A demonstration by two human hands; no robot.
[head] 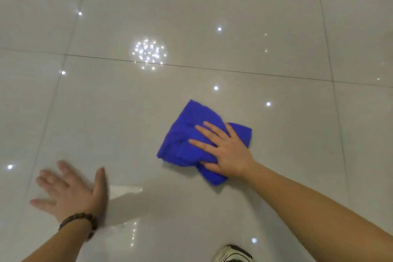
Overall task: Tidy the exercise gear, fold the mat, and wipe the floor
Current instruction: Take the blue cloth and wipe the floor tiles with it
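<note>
While the blue cloth (191,140) lies crumpled on the floor (212,6), soft and fuzzy (microfibre by the look of it), the right hand (223,151) presses flat on it, fingers straight and spread. Glossy pale tiles, thin dark grout lines, sparkling light reflections. Left hand (70,191) is blurred, fingers splayed wide, holding nothing, beaded wooden bracelet (83,222) at the wrist. Shoe (232,254) at bottom edge.
</note>
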